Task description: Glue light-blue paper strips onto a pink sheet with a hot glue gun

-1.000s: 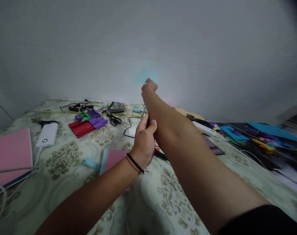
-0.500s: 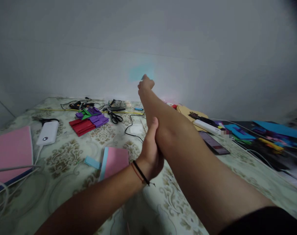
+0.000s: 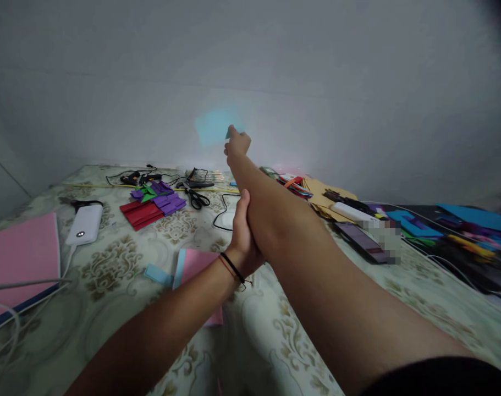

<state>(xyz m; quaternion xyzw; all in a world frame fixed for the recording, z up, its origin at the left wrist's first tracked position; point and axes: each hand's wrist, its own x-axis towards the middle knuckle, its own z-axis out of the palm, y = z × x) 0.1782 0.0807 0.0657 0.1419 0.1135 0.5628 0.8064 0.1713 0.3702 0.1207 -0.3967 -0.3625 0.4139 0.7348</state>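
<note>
Stretched far forward, my right hand (image 3: 237, 144) is closed on a light blue sheet (image 3: 213, 126), smeared by motion in front of the wall. It looks like paper. My left hand (image 3: 245, 239), with dark and reddish cords at its wrist, is wrapped around my right arm (image 3: 285, 223) near the elbow, thumb on top. Below it, partly behind my left forearm, lies a pink piece with a light blue edge (image 3: 194, 263). A small light blue strip (image 3: 158, 274) is beside that piece.
A white power bank (image 3: 84, 224) and a pink sheet (image 3: 21, 256) lie left. Folded red paper (image 3: 142, 214), purple pieces and black scissors (image 3: 196, 198) are farther back. A phone (image 3: 361, 242), a white bar (image 3: 357, 213) and coloured materials lie right on the patterned tablecloth (image 3: 110, 324).
My right hand and the blue sheet have shifted left, and the sheet shows more fully. My left hand has moved slightly left and up along with the arm. The view has turned a little.
</note>
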